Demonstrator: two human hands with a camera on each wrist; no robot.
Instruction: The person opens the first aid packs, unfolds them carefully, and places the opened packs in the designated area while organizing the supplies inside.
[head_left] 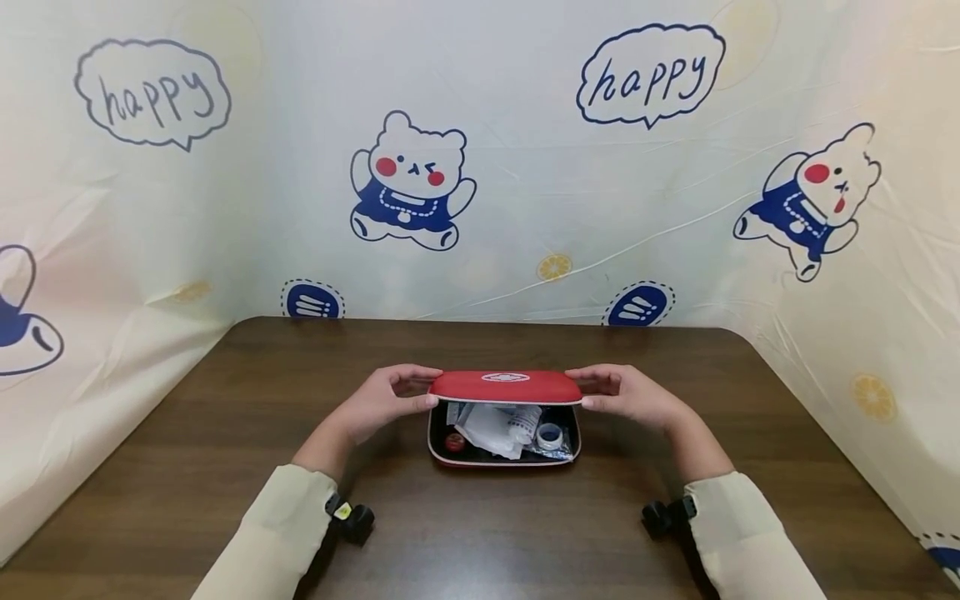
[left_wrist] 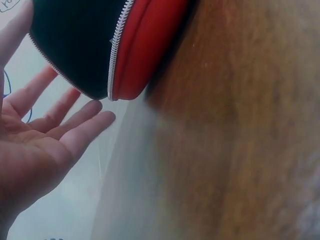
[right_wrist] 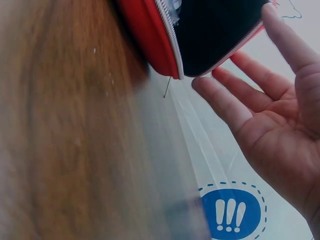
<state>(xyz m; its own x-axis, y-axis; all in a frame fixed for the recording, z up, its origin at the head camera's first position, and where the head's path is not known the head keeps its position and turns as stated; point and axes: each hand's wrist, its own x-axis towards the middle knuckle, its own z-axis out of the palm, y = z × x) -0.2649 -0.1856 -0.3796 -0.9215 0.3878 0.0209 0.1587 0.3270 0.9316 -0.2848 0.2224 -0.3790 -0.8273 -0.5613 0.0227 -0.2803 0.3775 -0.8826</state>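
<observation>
A red zip case [head_left: 504, 465] lies on the table with its lid [head_left: 506, 387] partly raised. At the lid's left end my left hand [head_left: 382, 400] pinches the edge, thumb at the front and fingers behind. My right hand [head_left: 626, 393] holds the opposite end the same way. Inside the case are white packets [head_left: 495, 427], a roll of white tape [head_left: 549, 436] and a small round red item [head_left: 454, 442]. Both wrist views show the dark lining and the zip teeth, with the left hand [left_wrist: 40, 135] and right hand [right_wrist: 275, 115] at the lid's corners.
The case stands near the middle of a brown wooden table [head_left: 480, 533]. A patterned cloth [head_left: 525, 192] with bears and lettering hangs behind the table and along its sides. Dark wrist cameras [head_left: 358, 523] sit at both sleeves.
</observation>
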